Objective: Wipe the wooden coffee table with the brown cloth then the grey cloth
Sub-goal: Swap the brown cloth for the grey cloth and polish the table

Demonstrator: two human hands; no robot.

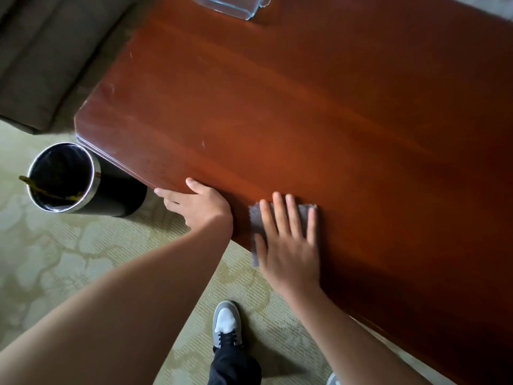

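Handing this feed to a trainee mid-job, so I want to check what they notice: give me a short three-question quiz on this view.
1. Multiple choice: what lies under the right hand on the table?
A) brown cloth
B) grey cloth
C) nothing
2. True or false: the left hand holds a second cloth.
3. Fill in: the glass dish stands at the table's ____ edge, partly cut off by the frame.

Key:
1. B, pressed flat under straight fingers.
2. False; it rests bare on the table's near edge.
3. far
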